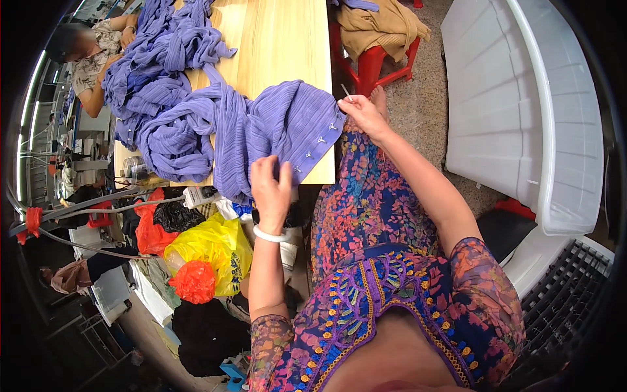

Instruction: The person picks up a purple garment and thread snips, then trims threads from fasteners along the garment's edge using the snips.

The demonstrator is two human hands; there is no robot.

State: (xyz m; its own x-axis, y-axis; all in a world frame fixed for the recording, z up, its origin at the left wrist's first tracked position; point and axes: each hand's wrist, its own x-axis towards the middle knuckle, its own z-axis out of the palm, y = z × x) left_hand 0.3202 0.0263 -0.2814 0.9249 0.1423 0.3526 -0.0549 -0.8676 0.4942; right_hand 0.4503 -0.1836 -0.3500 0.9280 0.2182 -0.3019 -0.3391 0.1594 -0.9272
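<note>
A purple ribbed garment [284, 117] lies bunched on the near end of the wooden table, and one part is spread out toward the right edge. Along its smooth band sit several small white loops [320, 140], too small to make out exactly. My right hand [367, 119] is beside the band's far corner, thumb and fingers pinched on a thin whitish stick [346, 92]. Over the garment's near edge is my left hand [270, 189], fingers loosely curved and thumb apart, with nothing visible in it. A white bracelet [270, 236] circles the left wrist.
More purple garments [163, 59] are heaped on the left of the wooden table [281, 39]. Beyond its right side, a red stool [373, 68] bears tan cloth. A large translucent bin [493, 111] stands at right. Yellow and red plastic bags [219, 251] lie below left. Another person [91, 65] sits far left.
</note>
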